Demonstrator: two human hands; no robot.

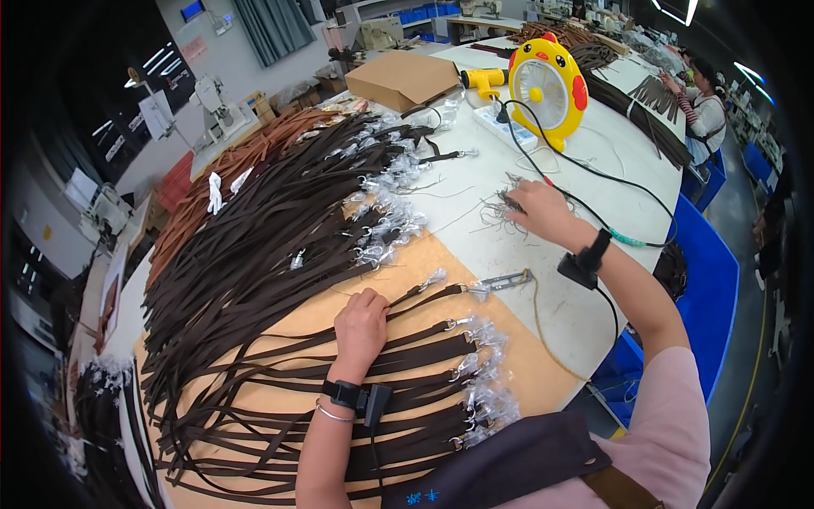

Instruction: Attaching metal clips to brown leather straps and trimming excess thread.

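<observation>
Workshop table (581, 293), head view: dark straps (271, 212) covered its left and front, wrapped clips (487, 407) rightward; left hand (361, 327) was half-curled at straps, grip unclear; right hand (543, 214) bent over loose threads (498, 208), hold hidden; light pressure, threads kept off clips, seemed best.

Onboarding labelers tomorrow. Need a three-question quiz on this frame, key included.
1. True or false: the right hand is at the heap of thread scraps.
2. What is the yellow fan shaped like? A) a car B) a chick C) a flower
3. Fill in: the left hand is at the dark brown ____.

Key: 1. true; 2. B; 3. straps.
</observation>
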